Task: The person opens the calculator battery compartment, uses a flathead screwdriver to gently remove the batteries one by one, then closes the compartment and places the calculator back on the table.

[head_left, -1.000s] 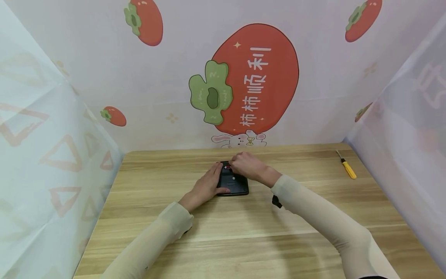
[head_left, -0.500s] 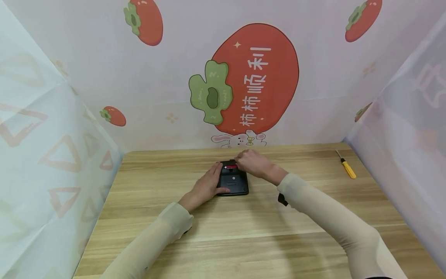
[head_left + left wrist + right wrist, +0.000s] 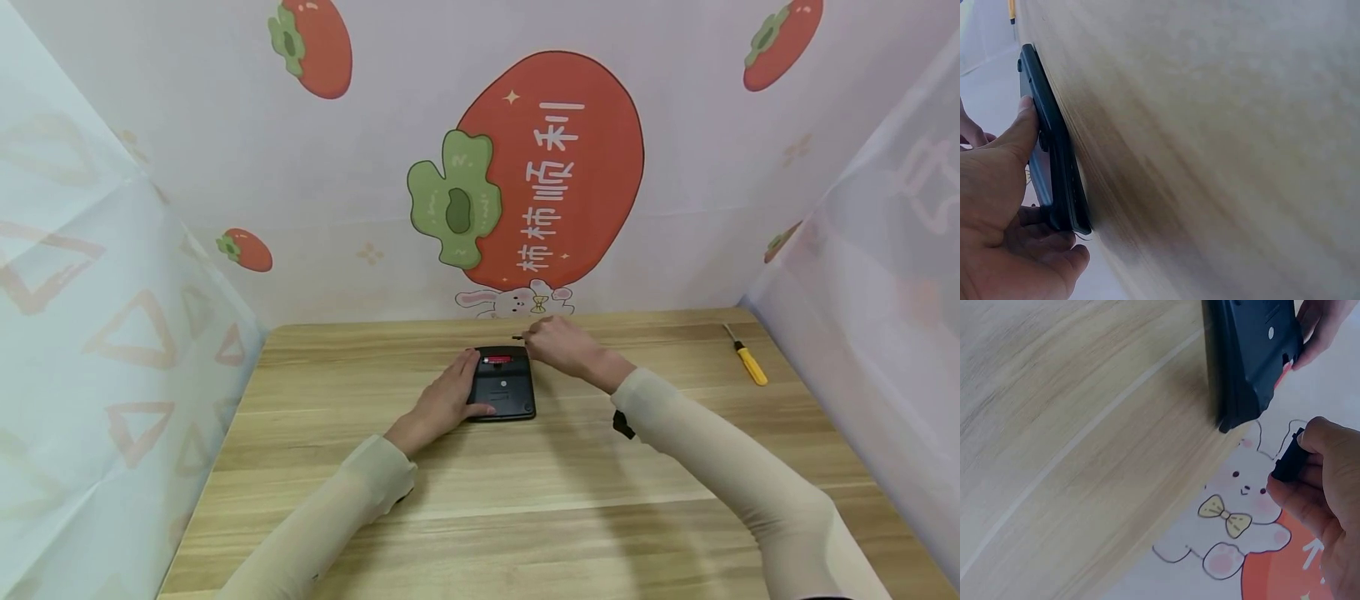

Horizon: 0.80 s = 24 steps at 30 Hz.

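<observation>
A black calculator (image 3: pixel 513 398) lies face down near the back of the table, its battery compartment uncovered. Inside shows a red battery (image 3: pixel 497 360). My left hand (image 3: pixel 441 397) grips the calculator's left side, thumb on its back; in the left wrist view the fingers curl at its edge. Just beyond the far right corner, my right hand (image 3: pixel 562 345) pinches a small black battery cover (image 3: pixel 1291 456) between thumb and fingers, apart from the calculator. The calculator's keys are hidden underneath.
A screwdriver (image 3: pixel 750 363) with a yellow handle lies at the table's far right. Behind the wooden table (image 3: pixel 480 533) stands a backdrop (image 3: pixel 360 167) printed with persimmons and a rabbit. Pale sheets hang on both sides.
My right hand has lifted the battery cover off and moved it right and back, uncovering the red battery. The left hand and calculator have stayed in place.
</observation>
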Available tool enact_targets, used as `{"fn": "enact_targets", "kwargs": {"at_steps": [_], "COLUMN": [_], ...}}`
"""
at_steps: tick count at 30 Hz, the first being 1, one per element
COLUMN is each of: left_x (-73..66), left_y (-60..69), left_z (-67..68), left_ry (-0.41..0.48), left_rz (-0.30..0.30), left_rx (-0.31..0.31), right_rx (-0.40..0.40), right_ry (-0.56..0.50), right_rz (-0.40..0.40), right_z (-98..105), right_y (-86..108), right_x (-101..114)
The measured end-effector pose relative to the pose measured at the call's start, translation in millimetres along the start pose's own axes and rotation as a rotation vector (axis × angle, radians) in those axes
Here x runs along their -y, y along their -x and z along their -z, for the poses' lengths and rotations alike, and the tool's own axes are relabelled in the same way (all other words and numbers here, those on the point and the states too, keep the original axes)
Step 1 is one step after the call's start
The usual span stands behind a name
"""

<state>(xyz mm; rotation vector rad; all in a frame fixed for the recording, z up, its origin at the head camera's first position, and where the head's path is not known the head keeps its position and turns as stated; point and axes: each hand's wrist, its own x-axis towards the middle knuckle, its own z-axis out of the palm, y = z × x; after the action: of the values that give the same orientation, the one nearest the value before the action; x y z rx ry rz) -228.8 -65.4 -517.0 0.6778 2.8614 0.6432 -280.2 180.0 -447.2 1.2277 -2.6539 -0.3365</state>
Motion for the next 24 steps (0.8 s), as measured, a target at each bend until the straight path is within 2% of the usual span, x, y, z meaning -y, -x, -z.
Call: {"fn": "enact_targets", "kwargs": {"at_steps": [9, 24], "left_x": [2.1, 0.3], "left_y": [0.4, 0.7], "left_z": [-1.8, -0.5], "left_ry": [0.009, -0.006], "left_rz": [-0.011, -0.016], "left_rx": [-0.004, -0.003], "right_rx": [0.015, -0.033], "right_ry": [0.013, -0.016], "right_rz": [-0.007, -0.04], "right_z": [-4.1, -15.9], "right_y": [9.4, 36.3], "right_x": [-11.9, -34.7]}}
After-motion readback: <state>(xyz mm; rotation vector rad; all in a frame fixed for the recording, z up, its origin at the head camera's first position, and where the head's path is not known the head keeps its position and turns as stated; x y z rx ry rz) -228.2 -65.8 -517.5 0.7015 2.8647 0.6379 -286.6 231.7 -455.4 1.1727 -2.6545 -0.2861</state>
